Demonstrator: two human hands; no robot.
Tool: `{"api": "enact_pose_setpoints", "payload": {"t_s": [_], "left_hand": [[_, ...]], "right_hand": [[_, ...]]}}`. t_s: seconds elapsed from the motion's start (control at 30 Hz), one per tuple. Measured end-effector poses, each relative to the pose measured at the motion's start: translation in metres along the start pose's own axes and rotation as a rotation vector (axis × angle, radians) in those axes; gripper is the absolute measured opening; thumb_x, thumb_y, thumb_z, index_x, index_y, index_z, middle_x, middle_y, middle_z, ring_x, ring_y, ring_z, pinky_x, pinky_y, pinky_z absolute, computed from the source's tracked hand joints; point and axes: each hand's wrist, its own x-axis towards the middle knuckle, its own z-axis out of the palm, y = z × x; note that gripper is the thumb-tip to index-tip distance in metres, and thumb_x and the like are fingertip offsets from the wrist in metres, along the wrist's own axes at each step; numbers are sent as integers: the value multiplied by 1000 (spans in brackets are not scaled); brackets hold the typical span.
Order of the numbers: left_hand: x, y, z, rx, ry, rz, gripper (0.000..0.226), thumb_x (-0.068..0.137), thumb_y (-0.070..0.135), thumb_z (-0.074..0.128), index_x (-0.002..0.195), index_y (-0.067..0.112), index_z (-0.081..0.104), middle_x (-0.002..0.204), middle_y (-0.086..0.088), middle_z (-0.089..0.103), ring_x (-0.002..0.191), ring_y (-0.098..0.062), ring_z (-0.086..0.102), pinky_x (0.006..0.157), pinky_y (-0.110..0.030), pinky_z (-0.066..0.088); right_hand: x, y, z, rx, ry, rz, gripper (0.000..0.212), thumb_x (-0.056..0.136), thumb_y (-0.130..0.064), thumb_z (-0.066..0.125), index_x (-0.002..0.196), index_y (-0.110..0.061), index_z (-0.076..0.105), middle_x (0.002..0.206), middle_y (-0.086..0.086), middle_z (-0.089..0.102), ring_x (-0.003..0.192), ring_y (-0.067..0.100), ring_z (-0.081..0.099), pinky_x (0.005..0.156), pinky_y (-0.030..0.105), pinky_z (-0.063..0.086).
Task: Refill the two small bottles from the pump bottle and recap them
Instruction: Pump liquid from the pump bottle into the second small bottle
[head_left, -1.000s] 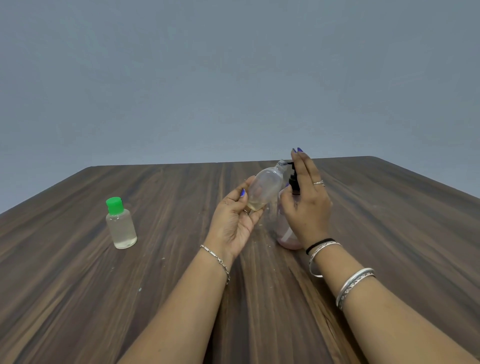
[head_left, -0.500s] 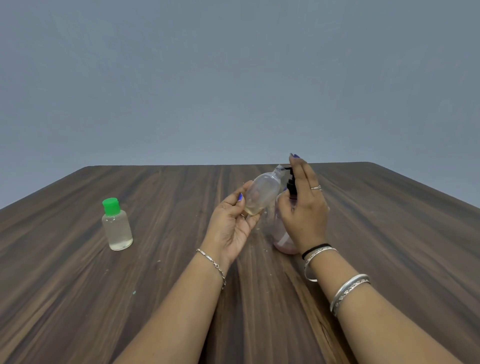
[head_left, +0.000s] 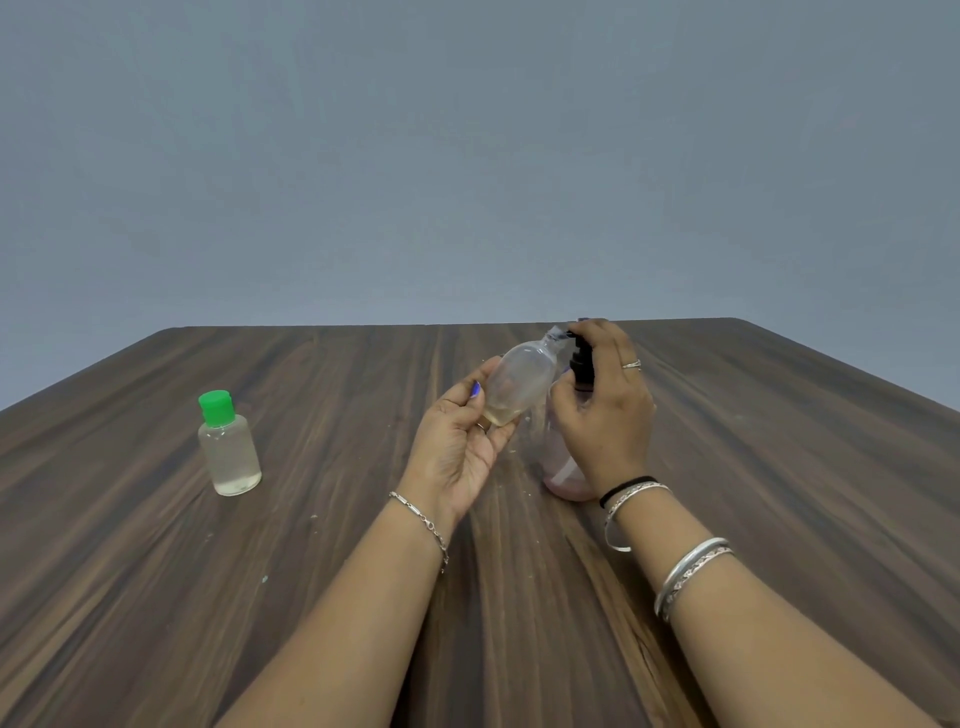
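The open small bottle (head_left: 517, 387) is held tilted above the table (head_left: 779, 467), its mouth brought up against the black pump nozzle (head_left: 581, 361). It is gripped around its lower body by the left hand (head_left: 460, 449), thumb on one side and fingers curled beneath. It is judged light, thin-walled and easily squeezed, possibly slippery if wetted; hold is best taken at the body, not the neck. A little yellowish liquid is visible at its base.

The pump bottle (head_left: 563, 467) stands on the table. The right hand (head_left: 605, 415) is wrapped around it, with fingers over the pump head.

The capped bottle (head_left: 228, 449), with its green cap (head_left: 215, 405), stands well apart to the left.

Compared with one second ago, the right fingers, then raised straight, are now bent down over the pump.
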Motion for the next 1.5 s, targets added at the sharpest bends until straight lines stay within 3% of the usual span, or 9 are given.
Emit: {"api": "enact_pose_setpoints", "payload": {"t_s": [0.2, 0.53, 0.77, 1.03, 1.17, 1.37, 1.5], "left_hand": [[1, 0, 0, 7, -17, -1, 29, 96, 0, 33, 108, 6, 59, 99, -5, 71, 88, -14, 69, 80, -29, 55], [0, 1, 1, 4, -1, 8, 29, 97, 0, 32, 102, 5, 61, 98, -7, 70, 84, -14, 70, 75, -28, 58], [1, 1, 0, 13, -24, 7, 28, 97, 2, 34, 107, 6, 59, 101, -6, 70, 89, -14, 69, 78, -28, 57], [2, 0, 1, 33, -30, 20, 27, 97, 3, 35, 106, 7, 60, 97, -4, 71, 88, -13, 69, 83, -29, 53], [3, 1, 1, 39, -28, 31, 27, 97, 4, 35, 105, 8, 60, 95, -3, 73, 89, -13, 69, 84, -30, 53], [2, 4, 2, 53, -12, 73, 26, 97, 3, 36, 107, 7, 60, 98, -3, 71, 88, -12, 69, 85, -30, 52], [1, 4, 3, 59, 10, 84, 26, 97, 3, 36, 107, 6, 60, 104, -6, 68, 91, -14, 68, 84, -30, 54]], "right_hand": [[-3, 1, 2, -61, -39, -2, 58, 77, -21, 45, 136, -18, 46, 138, 1, 50, 115, 8, 46, 71, 23, 44], [2, -1, 0, 31, -11, 27, 37, 72, -18, 50, 108, -14, 56, 110, 4, 57, 90, 6, 49, 60, 22, 44], [-3, 2, 2, 20, -35, 28, 56, 77, -21, 43, 133, -17, 49, 137, 2, 50, 118, 9, 45, 74, 25, 46], [-2, 3, -1, 60, -120, 103, 69, 76, -29, 44, 144, -20, 32, 149, -3, 37, 127, 8, 39, 84, 29, 44], [1, 3, -8, 51, -246, 117, 82, 74, -29, 55, 148, -28, 19, 153, -11, 24, 133, 11, 36, 86, 36, 49], [4, 3, -15, -81, -373, 60, 106, 70, -32, 71, 147, -36, -2, 155, -20, 4, 134, 5, 24, 69, 23, 42], [1, 0, -10, -79, -332, 81, 90, 71, -27, 68, 138, -37, 10, 150, -19, 17, 119, 10, 48, 52, 13, 29]]}}
